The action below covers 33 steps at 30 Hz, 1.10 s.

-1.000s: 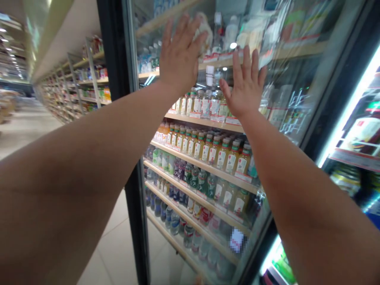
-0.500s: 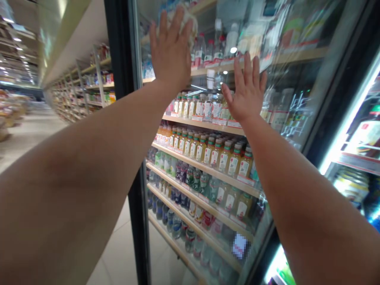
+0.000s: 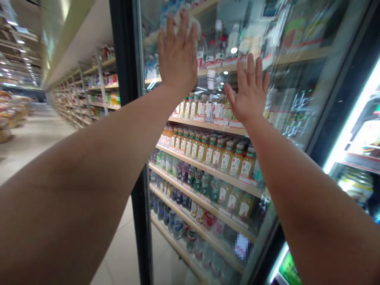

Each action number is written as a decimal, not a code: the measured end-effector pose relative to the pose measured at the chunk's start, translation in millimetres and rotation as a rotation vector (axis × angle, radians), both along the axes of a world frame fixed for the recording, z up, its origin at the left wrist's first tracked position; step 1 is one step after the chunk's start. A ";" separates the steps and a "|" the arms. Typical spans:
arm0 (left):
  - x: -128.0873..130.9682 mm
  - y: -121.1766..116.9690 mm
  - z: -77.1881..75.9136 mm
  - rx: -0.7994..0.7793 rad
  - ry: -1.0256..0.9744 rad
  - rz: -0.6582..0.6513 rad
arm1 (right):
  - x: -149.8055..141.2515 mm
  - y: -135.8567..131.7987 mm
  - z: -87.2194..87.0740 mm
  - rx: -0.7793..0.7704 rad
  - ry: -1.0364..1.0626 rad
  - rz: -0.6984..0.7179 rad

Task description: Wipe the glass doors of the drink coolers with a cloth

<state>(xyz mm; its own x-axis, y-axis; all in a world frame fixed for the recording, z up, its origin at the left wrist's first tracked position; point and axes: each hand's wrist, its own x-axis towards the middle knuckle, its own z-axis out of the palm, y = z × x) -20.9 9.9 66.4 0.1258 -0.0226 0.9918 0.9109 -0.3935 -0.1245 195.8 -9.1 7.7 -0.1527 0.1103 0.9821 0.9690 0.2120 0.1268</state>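
Here we are, live at the drinks cooler, and I've got both arms up at full stretch against the glass door (image 3: 285, 51). Left hand (image 3: 177, 53) is high on the pane, fingers spread and flat, its back toward me. Under those fingers sits a pale crumpled wad (image 3: 186, 20), could be a cloth, could be tissue. The fingers hide most of it, and from here I can't tell whether it's gripped or just pinned to the glass. Right hand (image 3: 248, 91) is lower and further along the same pane, fingers fanned wide, thumb out to the side, with nothing in it that I can see. It's on the glass or right at it, hard to say which. So where do we stand? The door looks closed, the bottles (image 3: 225, 158) are lined up on the shelves (image 3: 208, 126) behind it, and neither hand has one. All the contact is up in the top half of the pane, with neither hand near the lower glass. Off to my left, aisle shelving (image 3: 86, 95) runs away over a tiled floor (image 3: 118, 245).
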 end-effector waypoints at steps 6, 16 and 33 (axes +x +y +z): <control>-8.6 3.1 -6.8 0.016 0.556 0.007 | -0.8 1.7 -1.0 0.009 0.014 0.000; -0.2 6.6 -13.9 0.080 0.501 -0.036 | -1.5 -2.8 -0.9 -0.053 0.049 0.056; 3.7 -11.0 -17.4 -0.054 0.548 -0.149 | -0.7 -3.4 -1.7 -0.077 0.076 0.090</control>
